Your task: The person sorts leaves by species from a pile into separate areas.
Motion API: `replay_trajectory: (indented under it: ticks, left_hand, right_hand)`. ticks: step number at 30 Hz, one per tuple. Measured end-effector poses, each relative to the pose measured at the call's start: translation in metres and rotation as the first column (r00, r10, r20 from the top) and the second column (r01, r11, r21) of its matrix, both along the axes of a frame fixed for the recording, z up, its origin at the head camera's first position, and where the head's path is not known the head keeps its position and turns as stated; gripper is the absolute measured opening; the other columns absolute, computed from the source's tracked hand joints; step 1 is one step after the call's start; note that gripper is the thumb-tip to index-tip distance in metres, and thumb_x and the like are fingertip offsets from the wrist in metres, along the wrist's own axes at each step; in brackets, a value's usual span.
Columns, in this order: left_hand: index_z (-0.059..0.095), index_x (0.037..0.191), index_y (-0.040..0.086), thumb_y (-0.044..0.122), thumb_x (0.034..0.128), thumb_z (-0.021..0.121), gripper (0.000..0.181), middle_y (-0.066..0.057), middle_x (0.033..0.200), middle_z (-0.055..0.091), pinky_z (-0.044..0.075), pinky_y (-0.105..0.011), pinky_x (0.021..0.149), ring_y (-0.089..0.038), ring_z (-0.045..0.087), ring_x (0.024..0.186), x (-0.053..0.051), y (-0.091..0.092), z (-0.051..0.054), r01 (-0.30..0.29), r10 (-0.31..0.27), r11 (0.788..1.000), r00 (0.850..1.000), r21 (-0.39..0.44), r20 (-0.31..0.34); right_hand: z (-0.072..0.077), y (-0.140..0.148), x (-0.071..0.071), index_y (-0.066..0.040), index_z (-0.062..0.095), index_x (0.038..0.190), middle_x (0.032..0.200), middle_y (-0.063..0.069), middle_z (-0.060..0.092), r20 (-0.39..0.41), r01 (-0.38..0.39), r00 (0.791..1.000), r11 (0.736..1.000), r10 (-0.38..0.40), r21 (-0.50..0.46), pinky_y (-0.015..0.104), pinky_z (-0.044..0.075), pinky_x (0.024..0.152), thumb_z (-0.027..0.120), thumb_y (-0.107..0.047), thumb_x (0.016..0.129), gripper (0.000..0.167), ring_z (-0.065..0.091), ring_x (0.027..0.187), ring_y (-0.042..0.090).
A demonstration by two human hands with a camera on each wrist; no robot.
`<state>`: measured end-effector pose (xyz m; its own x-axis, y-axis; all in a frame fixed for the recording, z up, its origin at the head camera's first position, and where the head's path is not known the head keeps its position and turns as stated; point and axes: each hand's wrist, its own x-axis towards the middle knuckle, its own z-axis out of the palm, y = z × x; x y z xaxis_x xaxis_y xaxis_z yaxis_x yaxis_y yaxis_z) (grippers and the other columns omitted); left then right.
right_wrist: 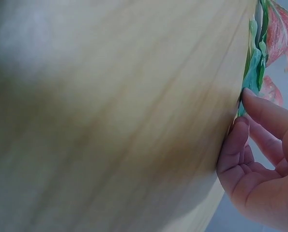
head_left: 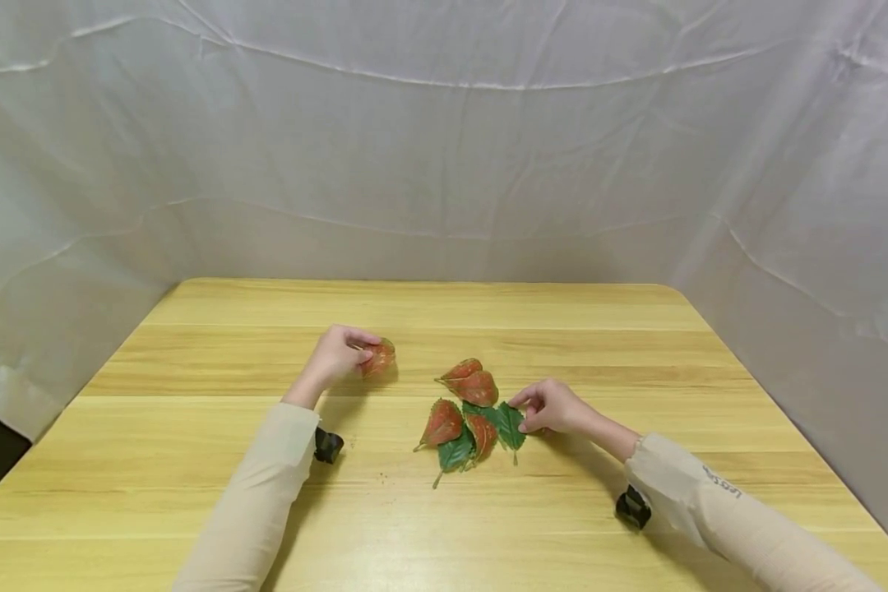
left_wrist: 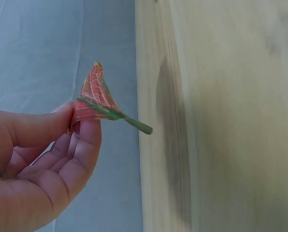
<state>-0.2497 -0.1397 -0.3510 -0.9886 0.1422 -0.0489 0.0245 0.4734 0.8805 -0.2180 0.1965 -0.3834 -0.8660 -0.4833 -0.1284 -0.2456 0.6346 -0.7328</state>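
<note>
My left hand (head_left: pixel 335 355) pinches a red artificial leaf (head_left: pixel 381 359) between thumb and fingers, above the left part of the table. In the left wrist view, this leaf (left_wrist: pixel 95 92) has pale veins, a curled blade and a short green stem. My right hand (head_left: pixel 555 407) pinches the edge of a green toothed leaf (head_left: pixel 511 423) at the right side of a small heap. Several red leaves (head_left: pixel 441 422) and another green leaf (head_left: pixel 455 450) lie overlapping in that heap. At the right wrist, thumb and finger meet at the green leaf's edge (right_wrist: pixel 252 72).
The leaves lie on a wood-grain table (head_left: pixel 385 526) with rounded far corners. White cloth (head_left: pixel 444 164) hangs behind it and along both sides. A black wrist camera (head_left: pixel 329 446) is under the left sleeve, another black one (head_left: pixel 632 507) under the right.
</note>
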Motion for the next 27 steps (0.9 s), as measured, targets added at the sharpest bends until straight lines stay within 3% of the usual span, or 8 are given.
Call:
replay_trajectory:
  ticks: [6,16,22,27]
  left_hand:
    - [0.058,0.109,-0.011,-0.012,0.0834,0.052,0.026,-0.026,0.109,0.055,0.049,-0.024,0.064,-0.018,0.056,0.076,-0.005,-0.015,0.001,-0.032,0.032,0.999,0.999,0.021,0.017]
    - [0.057,0.111,-0.012,-0.011,0.0845,0.05,0.027,-0.028,0.11,0.054,0.048,-0.02,0.062,-0.016,0.055,0.077,-0.018,-0.044,-0.001,-0.111,0.11,0.994,0.994,-0.009,-0.019]
    - [0.054,0.114,-0.013,-0.011,0.0853,0.049,0.029,-0.029,0.113,0.053,0.048,-0.02,0.062,-0.012,0.055,0.076,-0.023,-0.057,-0.002,-0.155,0.155,0.988,0.988,0.018,0.006]
    - [0.053,0.115,-0.013,-0.01,0.0858,0.048,0.03,-0.03,0.115,0.051,0.049,-0.02,0.063,-0.01,0.055,0.074,-0.029,-0.064,-0.003,-0.171,0.171,0.985,0.985,-0.005,0.017]
  right_hand:
    - [-0.001,0.0,0.0,0.011,0.061,0.103,0.055,0.0,0.054,0.003,0.0,1.0,1.0,0.0,-0.006,0.024,0.041,0.043,0.07,0.004,0.071,0.034,0.045,0.045,0.009]
    - [0.001,-0.001,0.001,0.011,0.061,0.103,0.056,0.001,0.054,0.002,0.001,1.0,1.0,-0.001,-0.007,0.025,0.041,0.043,0.07,0.004,0.071,0.034,0.045,0.045,0.009]
    - [0.0,0.0,0.0,0.011,0.061,0.103,0.055,0.001,0.054,0.002,-0.003,1.0,1.0,0.003,-0.003,0.024,0.04,0.042,0.07,0.005,0.071,0.034,0.045,0.044,0.009]
    - [0.0,0.001,0.0,0.01,0.062,0.103,0.055,0.001,0.054,-0.002,-0.007,1.0,1.0,0.007,-0.007,0.024,0.041,0.042,0.07,0.005,0.071,0.034,0.045,0.044,0.009]
